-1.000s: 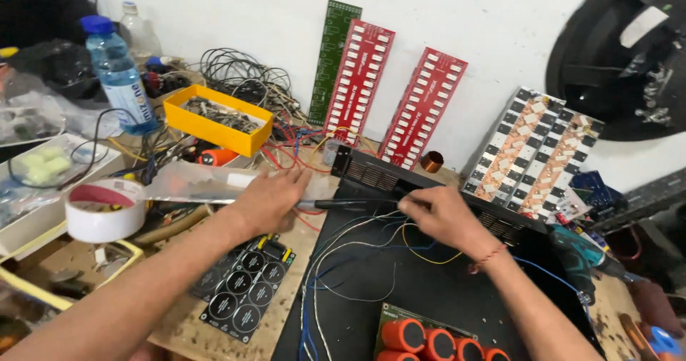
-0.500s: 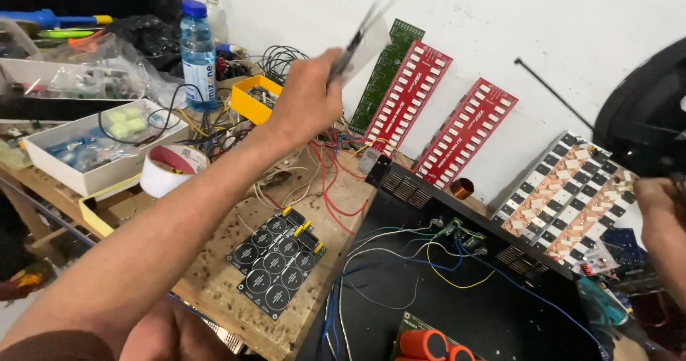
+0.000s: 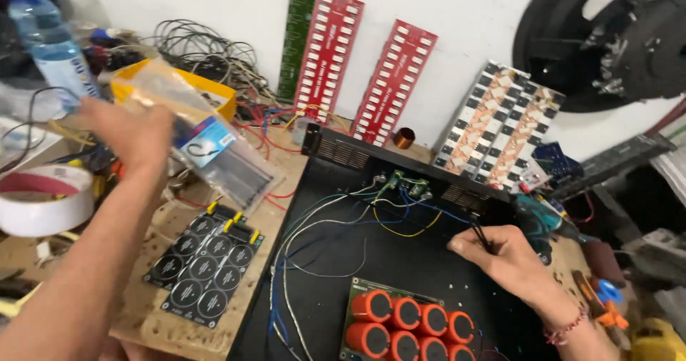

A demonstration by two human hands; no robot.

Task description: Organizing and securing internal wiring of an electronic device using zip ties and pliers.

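While both hands are in view, entries run as follows.

Left hand: left hand [image 3: 132, 129] raised above the bench, fingers closed on the top end of a clear plastic bag [image 3: 214, 150] (motion-blurred).
Bag: hangs down and to the right of that hand, tilted; a blue-and-white card shows inside it, dark strips in its lower part.
Below left hand: black circuit board [image 3: 204, 264] with round pads, flat on the wooden bench [image 3: 153, 318], apart from the bag.
Left of it: roll of white tape [image 3: 43, 200]; water bottle [image 3: 50, 43] behind.
Right hand: right hand [image 3: 500, 261] rests on the black chassis [image 3: 400, 261], pinching a thin black tool [image 3: 477, 231].
Near right hand: loose coloured wires [image 3: 343, 221] to its left; orange capacitors [image 3: 411, 325] just below it.
Behind: red boards [image 3: 393, 82] lean on the wall.
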